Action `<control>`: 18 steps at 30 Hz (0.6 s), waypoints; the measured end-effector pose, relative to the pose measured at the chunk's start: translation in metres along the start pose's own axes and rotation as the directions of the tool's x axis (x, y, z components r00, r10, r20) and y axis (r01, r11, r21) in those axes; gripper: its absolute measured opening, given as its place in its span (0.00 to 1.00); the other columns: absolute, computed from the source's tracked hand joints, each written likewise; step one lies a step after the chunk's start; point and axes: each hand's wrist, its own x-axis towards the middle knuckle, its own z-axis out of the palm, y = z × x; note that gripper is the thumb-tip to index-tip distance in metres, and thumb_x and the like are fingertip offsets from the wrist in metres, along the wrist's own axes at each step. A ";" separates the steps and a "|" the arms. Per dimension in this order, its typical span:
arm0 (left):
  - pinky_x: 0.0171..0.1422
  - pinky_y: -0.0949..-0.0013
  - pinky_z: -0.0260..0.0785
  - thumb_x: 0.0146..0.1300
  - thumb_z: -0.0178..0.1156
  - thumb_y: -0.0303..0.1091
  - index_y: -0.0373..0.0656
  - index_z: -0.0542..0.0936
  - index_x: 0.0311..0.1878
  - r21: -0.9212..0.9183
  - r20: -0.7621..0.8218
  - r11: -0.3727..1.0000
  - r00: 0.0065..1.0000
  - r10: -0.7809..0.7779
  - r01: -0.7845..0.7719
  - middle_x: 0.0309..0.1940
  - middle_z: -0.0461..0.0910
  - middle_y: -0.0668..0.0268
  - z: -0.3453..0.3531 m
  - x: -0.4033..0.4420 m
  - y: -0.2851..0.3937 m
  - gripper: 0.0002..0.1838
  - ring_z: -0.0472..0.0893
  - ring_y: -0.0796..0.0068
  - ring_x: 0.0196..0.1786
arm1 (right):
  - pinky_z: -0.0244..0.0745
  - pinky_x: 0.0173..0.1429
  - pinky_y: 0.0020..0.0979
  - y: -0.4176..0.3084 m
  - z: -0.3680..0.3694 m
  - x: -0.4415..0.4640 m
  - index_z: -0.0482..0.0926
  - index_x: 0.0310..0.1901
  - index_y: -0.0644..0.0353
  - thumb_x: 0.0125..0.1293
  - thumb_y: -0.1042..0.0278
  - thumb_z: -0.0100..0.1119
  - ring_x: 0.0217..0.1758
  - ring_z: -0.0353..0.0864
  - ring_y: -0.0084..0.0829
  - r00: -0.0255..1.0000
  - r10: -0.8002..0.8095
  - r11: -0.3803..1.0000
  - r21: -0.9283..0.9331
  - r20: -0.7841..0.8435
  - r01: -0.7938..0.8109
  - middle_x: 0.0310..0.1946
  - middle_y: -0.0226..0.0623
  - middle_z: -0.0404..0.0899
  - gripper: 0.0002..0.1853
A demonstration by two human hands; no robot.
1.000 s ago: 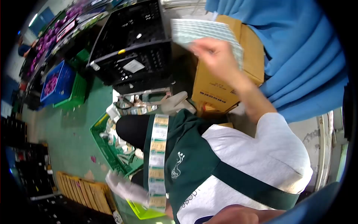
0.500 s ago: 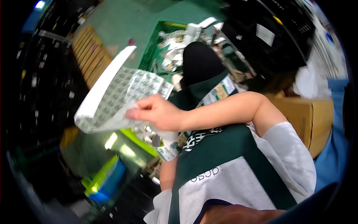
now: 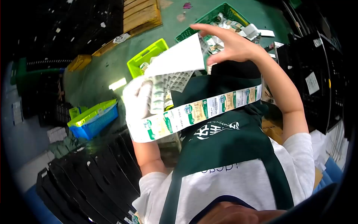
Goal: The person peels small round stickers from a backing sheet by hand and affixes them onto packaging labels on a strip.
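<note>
A long strip of printed labels (image 3: 192, 114), green and beige with barcodes, stretches across the front of the dark green apron. Its left end curves round my left hand (image 3: 141, 93), which glare washes out; the fingers look closed on the strip. From beside that hand a sheet of backing paper (image 3: 179, 58) extends up to the right, plain white on top with a grey repeating print on the folded part below. My right hand (image 3: 233, 44) has thumb and fingers spread near the sheet's right edge, gripping nothing that I can see.
A green crate (image 3: 209, 22) of crumpled label paper stands on the floor ahead. A lime basket (image 3: 147, 56) and a blue basket (image 3: 95, 123) are to the left. Black crates (image 3: 93, 179) line the lower left, more stand right. A wooden pallet (image 3: 143, 13) lies beyond.
My right hand has moved up and right, and its closed fingers have opened off the sheet. The sheet has swung right, showing its white side. The label strip now lies stretched across the apron.
</note>
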 end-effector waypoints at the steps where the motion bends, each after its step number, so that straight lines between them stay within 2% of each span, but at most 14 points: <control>1: 0.42 0.73 0.72 0.65 0.56 0.31 0.30 0.79 0.46 0.151 0.102 0.979 0.987 0.120 -0.135 0.36 0.82 0.62 -0.006 0.004 0.005 0.13 0.79 0.78 0.34 | 0.62 0.69 0.40 -0.001 0.000 -0.006 0.61 0.70 0.52 0.53 0.51 0.70 0.64 0.70 0.38 0.998 0.044 0.999 0.008 0.053 -0.045 0.59 0.41 0.73 0.43; 2: 0.41 0.73 0.73 0.65 0.56 0.33 0.30 0.78 0.47 0.272 0.202 0.918 0.950 0.238 -0.288 0.36 0.83 0.61 -0.011 0.009 0.011 0.15 0.80 0.77 0.34 | 0.66 0.63 0.38 0.012 0.007 -0.012 0.67 0.64 0.54 0.55 0.53 0.69 0.57 0.74 0.38 0.998 0.067 0.996 0.055 0.011 -0.068 0.52 0.43 0.76 0.36; 3: 0.41 0.72 0.74 0.66 0.55 0.35 0.30 0.78 0.48 0.214 0.224 0.931 0.943 0.247 -0.295 0.37 0.83 0.59 -0.012 0.013 0.017 0.16 0.81 0.75 0.34 | 0.71 0.57 0.36 0.021 0.015 -0.016 0.74 0.59 0.57 0.57 0.55 0.67 0.51 0.77 0.38 0.995 0.098 0.990 0.103 -0.032 -0.094 0.45 0.44 0.79 0.29; 4: 0.43 0.70 0.75 0.67 0.54 0.38 0.31 0.77 0.49 0.122 0.234 0.957 0.944 0.231 -0.265 0.39 0.82 0.59 -0.010 0.020 0.022 0.18 0.82 0.73 0.36 | 0.71 0.45 0.30 0.007 0.000 -0.016 0.80 0.42 0.66 0.62 0.60 0.64 0.35 0.75 0.28 0.983 0.171 0.956 0.233 0.059 -0.180 0.28 0.37 0.78 0.16; 5: 0.45 0.68 0.75 0.68 0.53 0.41 0.32 0.76 0.51 0.029 0.243 0.973 0.946 0.216 -0.230 0.42 0.82 0.58 -0.009 0.028 0.025 0.20 0.82 0.71 0.39 | 0.63 0.34 0.25 0.003 -0.002 -0.017 0.76 0.29 0.66 0.64 0.60 0.63 0.26 0.63 0.18 0.976 0.213 0.913 0.346 0.046 -0.216 0.19 0.26 0.69 0.15; 6: 0.47 0.66 0.75 0.69 0.51 0.44 0.33 0.76 0.53 -0.062 0.253 0.980 0.947 0.200 -0.191 0.45 0.81 0.57 -0.008 0.035 0.028 0.22 0.82 0.69 0.42 | 0.59 0.31 0.23 0.012 0.000 -0.019 0.75 0.28 0.65 0.65 0.60 0.62 0.25 0.60 0.16 0.972 0.232 0.874 0.431 0.032 -0.223 0.20 0.24 0.67 0.15; 8: 0.60 0.56 0.67 0.67 0.46 0.58 0.36 0.69 0.61 -0.274 0.029 0.953 0.990 0.140 -0.127 0.58 0.72 0.55 0.001 0.044 0.022 0.34 0.74 0.62 0.56 | 0.51 0.28 0.21 0.024 -0.002 -0.024 0.72 0.24 0.60 0.66 0.61 0.61 0.24 0.54 0.12 0.968 0.244 0.831 0.527 -0.052 -0.181 0.20 0.17 0.62 0.16; 9: 0.70 0.49 0.59 0.65 0.43 0.68 0.38 0.64 0.67 -0.258 -0.125 0.955 0.985 0.115 -0.145 0.66 0.65 0.53 0.001 0.048 0.022 0.42 0.67 0.57 0.66 | 0.55 0.29 0.20 0.021 -0.002 -0.026 0.75 0.26 0.61 0.66 0.62 0.62 0.26 0.58 0.11 0.951 0.286 0.795 0.583 -0.116 -0.168 0.21 0.16 0.66 0.14; 10: 0.73 0.48 0.51 0.63 0.42 0.70 0.41 0.61 0.69 -0.526 0.339 0.850 0.910 0.238 -0.027 0.68 0.61 0.52 -0.037 0.078 -0.004 0.44 0.61 0.55 0.70 | 0.57 0.30 0.19 0.016 0.001 -0.025 0.77 0.27 0.62 0.65 0.62 0.62 0.26 0.61 0.10 0.907 0.373 0.739 0.654 -0.197 -0.161 0.22 0.17 0.69 0.13; 11: 0.76 0.47 0.44 0.62 0.41 0.72 0.43 0.58 0.72 -0.671 0.659 0.709 0.610 0.439 0.215 0.70 0.57 0.52 -0.071 0.106 -0.032 0.46 0.55 0.53 0.73 | 0.59 0.31 0.18 0.014 0.005 -0.026 0.79 0.29 0.62 0.65 0.63 0.62 0.27 0.63 0.09 0.847 0.459 0.680 0.720 -0.268 -0.141 0.23 0.17 0.72 0.12; 12: 0.76 0.47 0.40 0.61 0.39 0.74 0.46 0.53 0.74 -0.466 0.007 0.874 0.987 0.159 -0.138 0.73 0.51 0.52 -0.007 0.065 -0.027 0.48 0.48 0.51 0.75 | 0.62 0.33 0.17 0.023 0.010 -0.029 0.81 0.32 0.63 0.65 0.63 0.62 0.28 0.67 0.10 0.820 0.494 0.674 0.724 -0.290 -0.150 0.25 0.19 0.77 0.11; 13: 0.76 0.51 0.39 0.61 0.38 0.75 0.46 0.51 0.74 -0.421 0.090 0.906 0.991 0.097 -0.051 0.74 0.49 0.50 0.007 0.051 -0.041 0.49 0.48 0.52 0.75 | 0.62 0.33 0.18 0.018 0.012 -0.030 0.81 0.31 0.63 0.65 0.64 0.62 0.28 0.67 0.10 0.776 0.547 0.658 0.735 -0.314 -0.166 0.25 0.19 0.77 0.11; 15: 0.67 0.54 0.62 0.66 0.43 0.66 0.46 0.49 0.75 -0.193 0.151 0.979 0.984 0.094 -0.064 0.71 0.56 0.50 0.019 0.040 -0.078 0.44 0.62 0.56 0.70 | 0.62 0.32 0.18 0.029 0.023 -0.032 0.81 0.31 0.64 0.65 0.64 0.62 0.28 0.67 0.10 0.728 0.549 0.681 0.725 -0.412 -0.103 0.25 0.20 0.77 0.11; 18: 0.57 0.63 0.72 0.67 0.53 0.41 0.45 0.50 0.74 -0.024 0.052 0.974 0.973 0.225 -0.224 0.68 0.61 0.56 0.055 0.028 -0.104 0.37 0.72 0.64 0.62 | 0.61 0.32 0.17 0.048 0.037 -0.042 0.82 0.33 0.65 0.64 0.64 0.63 0.28 0.68 0.10 0.712 0.569 0.710 0.682 -0.411 -0.174 0.25 0.21 0.77 0.11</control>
